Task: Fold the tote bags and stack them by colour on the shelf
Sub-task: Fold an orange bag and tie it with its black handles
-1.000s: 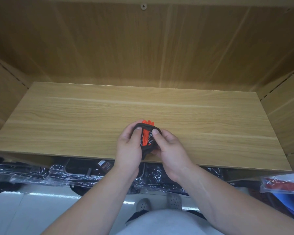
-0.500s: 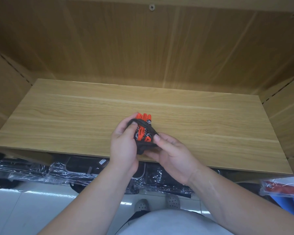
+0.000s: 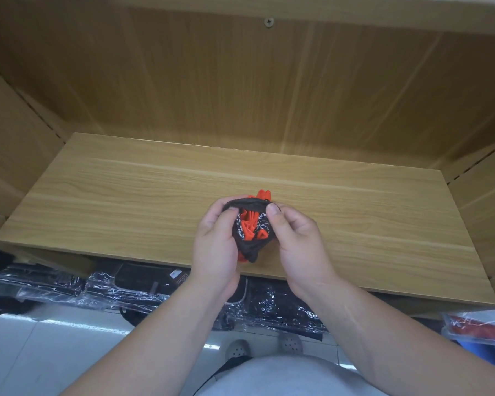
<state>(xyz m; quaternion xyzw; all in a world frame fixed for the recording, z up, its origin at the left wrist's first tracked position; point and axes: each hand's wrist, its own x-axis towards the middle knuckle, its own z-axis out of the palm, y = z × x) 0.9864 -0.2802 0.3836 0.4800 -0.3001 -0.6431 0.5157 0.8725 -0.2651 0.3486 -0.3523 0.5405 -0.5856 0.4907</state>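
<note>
two hands work one tote bag point(image 3: 250, 228), an orange and black bundle held low over the front half of the shelf point(image 3: 120, 195), near its middle. our left hand point(image 3: 215, 247) wraps fingers and thumb round the left side of the bundle. our right hand point(image 3: 300, 247) pinches the upper right edge between thumb and forefinger, with the other fingers curled behind. neither hand is spread wide. we cannot tell whether the bundle touches the board.

step in hand, as we judge it: compacting the fold. the black outer layer forms a loose pouch, with orange fabric bunched inside and an orange tip standing out at the far end. the fold is not yet flat, and the bag is not yet set down.

next move, as we judge it: tuck the orange tip in, press the bundle flat, then place it on the board where its colour is to be stacked. thin fabric tends to spring open, so release only once it lies flat.

below the shelf lie dark packs point(image 3: 132, 284) in clear wrap. a red pack point(image 3: 480, 324) sits at lower right.
</note>
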